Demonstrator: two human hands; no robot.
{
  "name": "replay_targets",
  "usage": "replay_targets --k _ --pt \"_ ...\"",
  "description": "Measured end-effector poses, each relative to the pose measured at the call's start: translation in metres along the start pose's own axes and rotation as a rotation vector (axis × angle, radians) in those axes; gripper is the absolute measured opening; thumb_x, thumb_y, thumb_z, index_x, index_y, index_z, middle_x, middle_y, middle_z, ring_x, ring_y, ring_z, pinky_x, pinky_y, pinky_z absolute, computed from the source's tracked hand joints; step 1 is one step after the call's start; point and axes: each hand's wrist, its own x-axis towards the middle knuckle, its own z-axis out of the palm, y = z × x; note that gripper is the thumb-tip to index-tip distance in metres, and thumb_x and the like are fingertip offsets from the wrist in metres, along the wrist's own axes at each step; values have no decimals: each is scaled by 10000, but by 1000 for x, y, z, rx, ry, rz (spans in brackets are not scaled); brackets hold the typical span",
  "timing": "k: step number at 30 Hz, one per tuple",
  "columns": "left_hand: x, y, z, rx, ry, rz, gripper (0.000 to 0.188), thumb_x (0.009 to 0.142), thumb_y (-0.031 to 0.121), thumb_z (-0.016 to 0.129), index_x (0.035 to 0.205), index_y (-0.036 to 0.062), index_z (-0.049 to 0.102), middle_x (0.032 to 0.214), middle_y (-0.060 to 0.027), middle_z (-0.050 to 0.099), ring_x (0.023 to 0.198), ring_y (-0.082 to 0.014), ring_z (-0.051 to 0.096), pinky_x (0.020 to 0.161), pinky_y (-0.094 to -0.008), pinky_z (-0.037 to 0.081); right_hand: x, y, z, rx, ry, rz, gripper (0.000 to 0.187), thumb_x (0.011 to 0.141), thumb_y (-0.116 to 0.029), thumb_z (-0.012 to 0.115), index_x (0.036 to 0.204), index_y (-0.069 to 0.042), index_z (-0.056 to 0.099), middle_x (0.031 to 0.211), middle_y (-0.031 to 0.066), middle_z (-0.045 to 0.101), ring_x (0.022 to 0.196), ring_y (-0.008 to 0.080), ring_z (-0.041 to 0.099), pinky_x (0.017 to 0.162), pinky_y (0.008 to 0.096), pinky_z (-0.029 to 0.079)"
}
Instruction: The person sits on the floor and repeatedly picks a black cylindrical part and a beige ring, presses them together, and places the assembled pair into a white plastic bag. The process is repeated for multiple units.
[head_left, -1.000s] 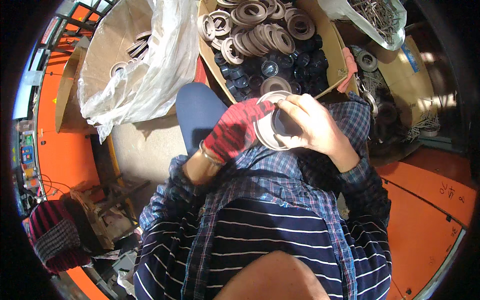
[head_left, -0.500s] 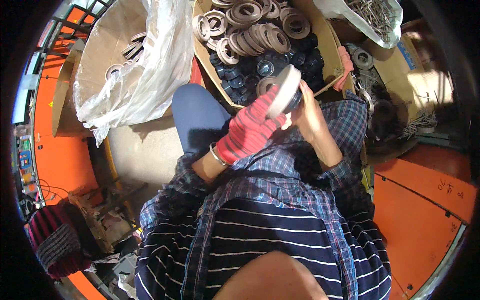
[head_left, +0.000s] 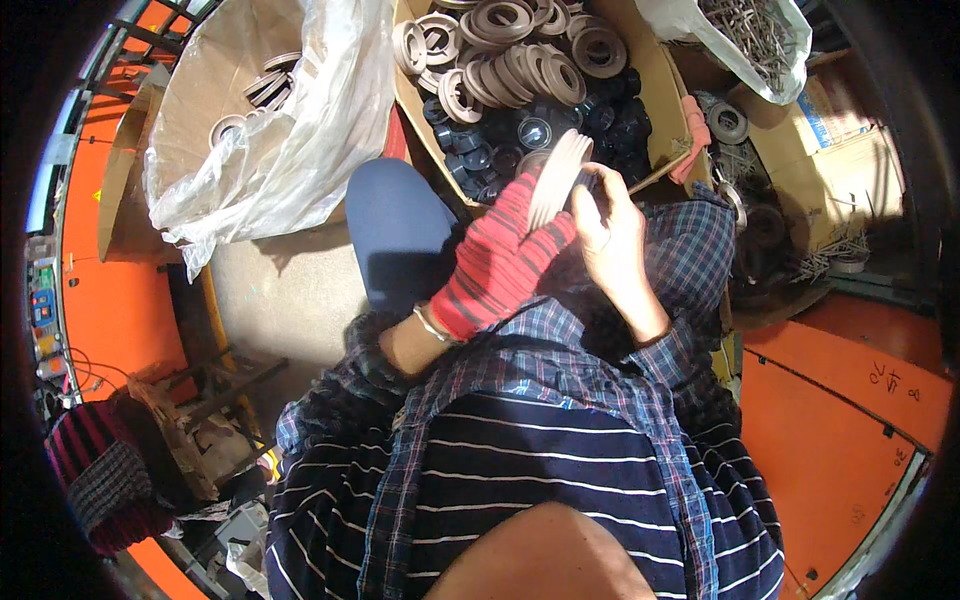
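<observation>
My left hand (head_left: pixel 500 255), in a red and black striped knit glove, grips a beige plastic ring (head_left: pixel 558 182) with a ridged edge, tilted up on its side above my lap. My bare right hand (head_left: pixel 612 232) is at the ring's right side, its fingers curled and thumb bent inward. Something dark shows between those fingers, too shaded to name. Just beyond my hands is a cardboard box (head_left: pixel 655 75) holding loose beige rings (head_left: pixel 505 75) on top of black round caps (head_left: pixel 535 131).
On the left, a clear plastic bag (head_left: pixel 335 110) lines a carton with several rings. Metal screws (head_left: pixel 750 35) fill a white bag at the upper right. A pink cloth (head_left: pixel 692 135) hangs on the box edge. Orange panels (head_left: pixel 830 430) and a striped knit item (head_left: pixel 105 480) flank me.
The ring has turned so its ridged edge shows. My right hand has shifted to its side with fingers more curled, and the black cap seen against the ring is now mostly hidden.
</observation>
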Motion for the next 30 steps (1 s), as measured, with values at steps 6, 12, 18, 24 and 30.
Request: replay_targets --k 6,12,18,24,30 --pt "-14 -6 25 197 109 179 628 872 216 738 1406 29 466 1262 -162 613 1150 -246 617 935 -345 511 3 12 12 334 18 157 316 937 -263 662 1076 11 585 756 -29 526 649 60 466 586 226 394" --pt "2 -3 -2 -277 -11 -97 495 894 215 703 1305 -14 546 1209 -153 636 1042 -225 637 900 -325 509 3 6 -18 -259 -39 -355 506 803 -260 773 1176 2 554 843 101 631 746 131 605 709 267 507" --pt "5 -6 5 92 23 83 562 883 226 713 1365 25 505 1255 -179 615 1066 -283 637 908 -337 507 10 -4 1 -200 16 127 413 867 -322 710 1091 11 608 747 64 621 695 117 595 645 278 494" --pt "3 -19 11 89 -1 34 567 846 144 739 1358 43 515 1291 -200 604 1129 -315 634 948 -361 502 17 -5 -2 430 -268 639 639 935 -560 542 1287 -27 535 1028 121 655 788 186 665 682 293 541" --pt "1 -21 -10 -247 -50 17 499 888 160 711 1335 23 534 1197 -138 637 1026 -210 641 907 -330 505 4 2 -17 -251 -143 -347 693 712 -268 864 1265 -26 524 1000 139 637 800 160 632 682 278 513"
